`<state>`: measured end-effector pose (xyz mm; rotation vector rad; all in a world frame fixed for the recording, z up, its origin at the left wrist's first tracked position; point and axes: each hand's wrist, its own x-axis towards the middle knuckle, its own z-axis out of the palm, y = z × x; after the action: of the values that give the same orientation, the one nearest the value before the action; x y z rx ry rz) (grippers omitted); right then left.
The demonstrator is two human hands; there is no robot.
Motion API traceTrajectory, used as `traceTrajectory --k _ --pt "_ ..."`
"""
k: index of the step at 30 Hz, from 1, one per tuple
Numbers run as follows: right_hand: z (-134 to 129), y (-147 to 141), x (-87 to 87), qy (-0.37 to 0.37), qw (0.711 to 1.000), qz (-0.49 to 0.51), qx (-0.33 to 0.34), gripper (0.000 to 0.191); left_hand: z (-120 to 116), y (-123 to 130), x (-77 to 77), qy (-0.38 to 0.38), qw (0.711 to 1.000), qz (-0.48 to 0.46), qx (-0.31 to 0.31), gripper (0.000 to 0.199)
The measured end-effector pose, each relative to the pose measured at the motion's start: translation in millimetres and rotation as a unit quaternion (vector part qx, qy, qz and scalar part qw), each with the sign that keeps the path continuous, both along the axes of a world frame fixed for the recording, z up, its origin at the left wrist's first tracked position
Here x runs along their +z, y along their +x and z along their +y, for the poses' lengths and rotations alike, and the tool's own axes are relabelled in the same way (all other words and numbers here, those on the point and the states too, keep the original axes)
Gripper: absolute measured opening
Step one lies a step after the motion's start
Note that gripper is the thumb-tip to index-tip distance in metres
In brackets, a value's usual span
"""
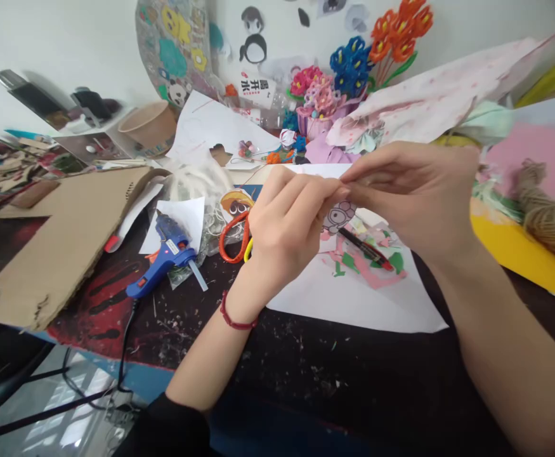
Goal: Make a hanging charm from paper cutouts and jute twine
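A small paper cutout (339, 218) with a flower-like outline drawing shows just below my fingertips, partly covered by them. My left hand (287, 219), with a red cord bracelet on its wrist, is closed on it with bent fingers. From the other side my right hand (401, 193) pinches at its upper edge, thumb against fingers; the exact grip there is hidden. Beneath both hands lies a white sheet of paper (353, 311) bearing pink and green paper scraps (377, 273) and a dark pen (367, 250). Scissors with orange-red handles (233, 238) rest beside my left hand.
A blue glue gun (165, 254) with its cable lies at the left, near a large cardboard piece (68, 235). Pipe-cleaner flowers (325, 89) stand at the back. Twine (550, 212) and yellow paper (519, 244) are at the right. The table edge (139, 374) runs in front.
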<state>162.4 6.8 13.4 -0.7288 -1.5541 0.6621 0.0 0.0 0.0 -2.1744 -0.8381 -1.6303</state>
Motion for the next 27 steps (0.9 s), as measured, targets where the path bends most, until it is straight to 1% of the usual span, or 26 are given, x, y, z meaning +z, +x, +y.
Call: traceTrajectory --k 2,10,17,21,27 --pt "0.1 -0.2 -0.1 -0.003 1.000 -0.002 -0.003 0.018 -0.1 -0.1 -0.1 -0.003 1.000 0.004 0.002 0.018" --pt "-1.0 -0.3 -0.5 -0.018 1.000 -0.009 -0.011 0.018 0.3 0.0 -1.4 0.024 1.000 0.001 0.004 0.015" --pt "-3.0 -1.5 2.0 -0.033 0.999 0.005 0.000 0.021 0.7 -0.2 -2.5 0.046 0.998 0.040 0.015 0.008" --pt "-2.8 -1.7 2.3 -0.036 0.999 0.013 0.006 0.020 0.2 0.8 -1.2 0.030 0.999 0.014 0.006 0.009" --pt "-4.2 -0.7 2.9 -0.029 0.999 -0.011 -0.023 0.018 -0.9 2.0 1.3 0.026 0.999 -0.028 -0.008 0.017"
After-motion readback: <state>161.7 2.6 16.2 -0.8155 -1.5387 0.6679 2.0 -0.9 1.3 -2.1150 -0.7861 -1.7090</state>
